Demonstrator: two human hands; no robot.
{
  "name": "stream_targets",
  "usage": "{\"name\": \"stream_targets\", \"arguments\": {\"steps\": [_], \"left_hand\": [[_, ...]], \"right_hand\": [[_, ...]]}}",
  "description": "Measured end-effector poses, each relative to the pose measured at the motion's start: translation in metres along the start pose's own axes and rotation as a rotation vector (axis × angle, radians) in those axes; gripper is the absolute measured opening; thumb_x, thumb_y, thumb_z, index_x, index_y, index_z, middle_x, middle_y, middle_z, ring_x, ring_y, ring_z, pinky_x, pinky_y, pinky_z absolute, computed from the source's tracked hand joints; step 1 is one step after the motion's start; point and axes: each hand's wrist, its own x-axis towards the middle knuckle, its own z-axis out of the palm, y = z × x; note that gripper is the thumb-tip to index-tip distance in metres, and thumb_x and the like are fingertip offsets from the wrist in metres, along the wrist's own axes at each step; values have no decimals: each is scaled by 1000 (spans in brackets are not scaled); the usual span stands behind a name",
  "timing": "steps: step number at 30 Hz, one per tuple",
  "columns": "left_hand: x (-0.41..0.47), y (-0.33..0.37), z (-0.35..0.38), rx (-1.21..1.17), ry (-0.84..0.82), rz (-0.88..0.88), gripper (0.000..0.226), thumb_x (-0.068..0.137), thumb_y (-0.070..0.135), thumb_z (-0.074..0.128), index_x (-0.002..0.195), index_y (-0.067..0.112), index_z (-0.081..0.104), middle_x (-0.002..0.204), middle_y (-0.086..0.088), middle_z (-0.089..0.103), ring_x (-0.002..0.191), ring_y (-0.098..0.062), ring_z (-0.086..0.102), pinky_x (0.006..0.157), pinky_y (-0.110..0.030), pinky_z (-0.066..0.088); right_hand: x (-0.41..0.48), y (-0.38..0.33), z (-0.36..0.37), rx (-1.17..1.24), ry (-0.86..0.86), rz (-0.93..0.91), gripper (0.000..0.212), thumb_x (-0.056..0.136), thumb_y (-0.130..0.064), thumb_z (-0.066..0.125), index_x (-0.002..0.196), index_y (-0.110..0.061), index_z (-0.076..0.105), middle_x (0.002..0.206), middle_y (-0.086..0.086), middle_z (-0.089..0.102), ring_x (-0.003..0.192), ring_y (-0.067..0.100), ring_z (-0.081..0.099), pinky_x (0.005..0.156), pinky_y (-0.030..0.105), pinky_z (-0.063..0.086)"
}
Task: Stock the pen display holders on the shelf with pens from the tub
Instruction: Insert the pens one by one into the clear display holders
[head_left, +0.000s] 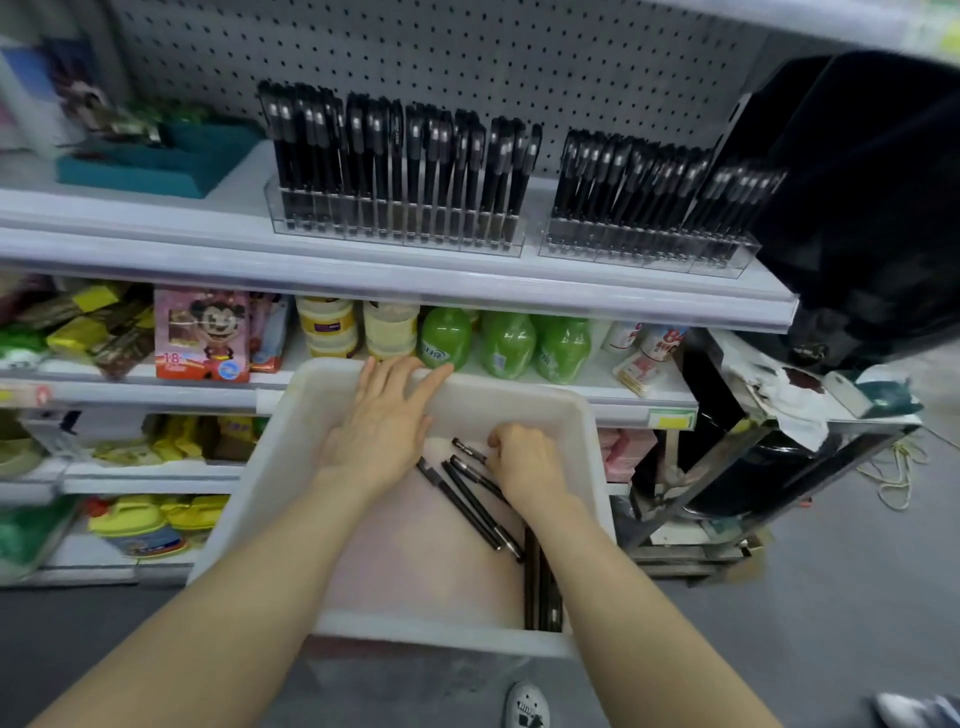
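Pens (467, 499), slim black plastic ones, lying loose in the bottom of the white rectangular plastic tub (270, 467), lower centre of the frame. Right hand (527, 467) curled down over their top ends, pinching at a couple. Left hand (382, 415) flat and open, reaching toward the far rim.

Tip for this grab: rake a few parallel first, caps all one way, then lift as a bundle. Use that left palm to steady the tub.

Clear acrylic slotted holders (395, 223) up on the pale grey metal shelf (363, 275), upper centre, looking pretty packed already, so probably worth hunting for gaps before carrying a big handful up.
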Motion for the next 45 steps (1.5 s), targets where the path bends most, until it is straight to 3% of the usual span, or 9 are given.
{"name": "stream_targets", "arguments": {"steps": [9,14,17,19,23,27,35,40,45], "left_hand": [[-1,0,1,-1,10,-20,72,85,14,59,148,33,31,141,-7,40,135,-30,30,120,-46,11],[4,0,-2,0,15,-17,80,78,2,63,147,31,36,138,-8,45,132,-27,32,118,-39,6],[10,1,-7,2,1,-32,79,78,0,62,146,31,39,135,-8,48,129,-29,37,117,-40,14],[18,3,-15,8,-21,-49,70,82,2,58,143,33,44,131,-6,53,123,-30,44,111,-40,24],[49,13,-40,54,-143,-105,45,93,10,47,129,35,57,127,0,55,115,-25,47,92,-36,44],[94,39,-58,26,-38,-52,39,89,6,51,121,23,65,118,-2,57,109,-28,52,80,-42,52],[192,115,-56,14,88,114,55,88,1,57,139,18,49,136,-7,46,123,-29,42,88,-42,50],[229,134,-40,70,109,65,64,90,6,57,149,18,35,147,-7,34,133,-28,33,95,-38,45],[238,135,-25,92,181,58,60,82,1,66,140,8,49,132,-13,50,120,-34,45,98,-44,44]], "right_hand": [[-1,-1,2,-36,-37,1,21,89,-7,55,107,-10,66,110,16,67,104,36,62,85,36,50],[5,2,-9,236,-51,36,15,87,-17,64,101,-16,68,102,7,70,99,28,63,86,30,49],[7,4,-22,475,-67,39,9,88,-15,67,95,-19,66,83,-2,62,78,16,59,76,26,48],[7,4,-34,646,-93,21,11,89,-11,66,88,-22,61,75,-4,58,68,16,57,75,38,54],[16,13,-73,777,-49,-106,13,91,-12,63,104,-15,62,83,2,62,64,15,61,72,35,59],[32,37,-127,823,91,-188,7,94,-14,62,98,-9,65,83,7,66,63,13,64,65,27,58],[77,117,-208,787,495,-85,8,94,-22,62,87,-17,63,78,3,68,68,13,67,66,32,59],[114,150,-245,724,725,-42,12,93,-27,61,89,-16,63,75,2,69,71,19,68,71,39,57],[146,152,-267,689,840,-101,15,93,-29,60,91,-15,65,74,-3,68,73,17,68,77,41,55]]}}
